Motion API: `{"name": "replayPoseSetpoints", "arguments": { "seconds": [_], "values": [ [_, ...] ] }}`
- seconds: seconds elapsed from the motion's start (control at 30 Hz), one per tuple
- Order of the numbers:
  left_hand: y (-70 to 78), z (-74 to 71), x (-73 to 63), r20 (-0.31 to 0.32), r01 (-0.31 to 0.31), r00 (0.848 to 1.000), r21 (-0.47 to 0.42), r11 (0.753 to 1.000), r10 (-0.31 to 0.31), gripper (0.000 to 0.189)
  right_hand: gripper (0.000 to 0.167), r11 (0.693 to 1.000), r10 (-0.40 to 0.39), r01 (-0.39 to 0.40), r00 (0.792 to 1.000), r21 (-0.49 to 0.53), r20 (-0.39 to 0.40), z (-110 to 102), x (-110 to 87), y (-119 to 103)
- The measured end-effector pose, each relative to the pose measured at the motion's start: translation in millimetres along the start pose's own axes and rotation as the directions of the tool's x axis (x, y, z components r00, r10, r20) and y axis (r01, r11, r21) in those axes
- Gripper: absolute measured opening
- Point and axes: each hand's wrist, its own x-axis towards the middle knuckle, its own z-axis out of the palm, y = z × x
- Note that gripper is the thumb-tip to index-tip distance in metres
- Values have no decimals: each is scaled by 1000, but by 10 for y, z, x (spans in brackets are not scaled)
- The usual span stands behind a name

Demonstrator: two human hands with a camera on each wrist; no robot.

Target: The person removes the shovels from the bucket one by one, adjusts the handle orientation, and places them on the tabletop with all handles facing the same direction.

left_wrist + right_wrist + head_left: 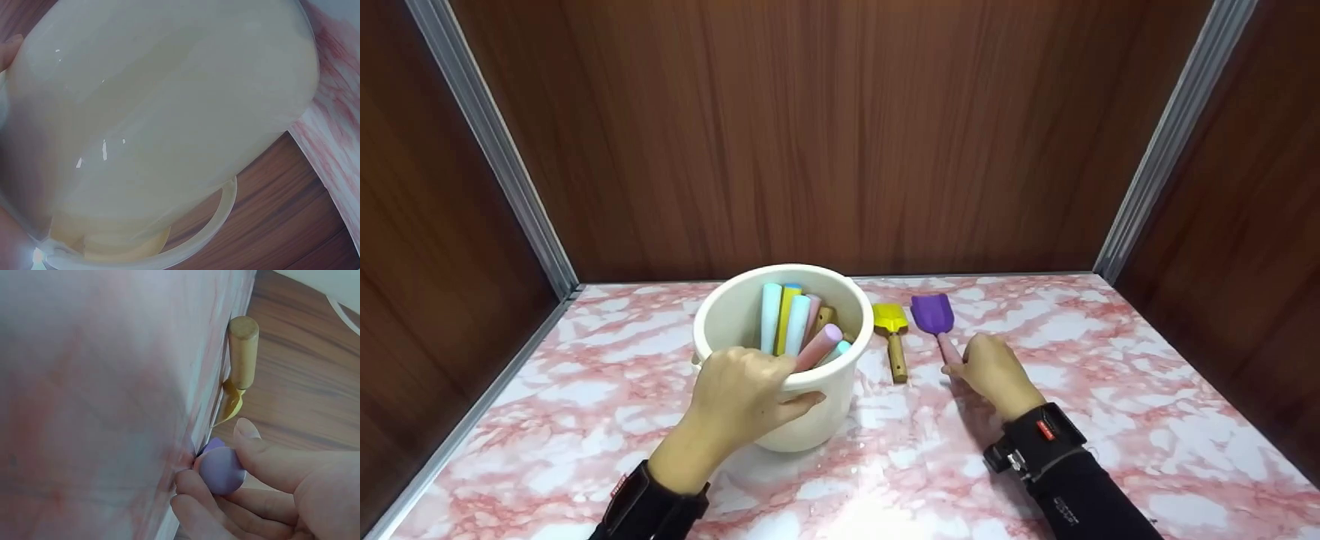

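Note:
A cream bucket (817,412) stands on the table, and my left hand (739,394) grips its near rim with the thumb outside. Several handles stick up from it, among them a pale blue one (770,319) and a pink one (819,347); their lower ends are hidden. The bucket's wall (185,112) fills most of the left wrist view. To the right, my right hand (994,371) holds a toy shovel with a purple blade (932,313) by its pink handle. That handle's purple end (222,471) shows between thumb and fingers. The shovel lies on or just above the table.
Between bucket and right hand lies a yellow toy shovel (890,318) with a wooden handle (243,354). Brown wood-grain panels (840,135) wall the pink-and-white marbled table (660,322) at the back and both sides. A curved handle (219,219) hangs at the bucket's rim.

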Motion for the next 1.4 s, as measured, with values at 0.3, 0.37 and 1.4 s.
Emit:
{"name": "replayPoseSetpoints", "arguments": {
  "seconds": [0.3, 0.37, 1.4],
  "values": [
    [0, -4, -1, 8, 5, 1000, 8, 1000, -5, 58, 30, 1000, 10, -11, 1000, 13, 21, 7, 3, -3],
    [1, -1, -1, 10, 6, 1000, 4, 1000, -6, 58, 30, 1000, 7, -7, 1000, 3, 19, 13, 6, 2],
    [2, -3, -6, 11, -1, 1000, 26, 1000, 1, 58, 31, 1000, -22, 23, 999, -7, 27, 61, 4, -57]
  ]
}}
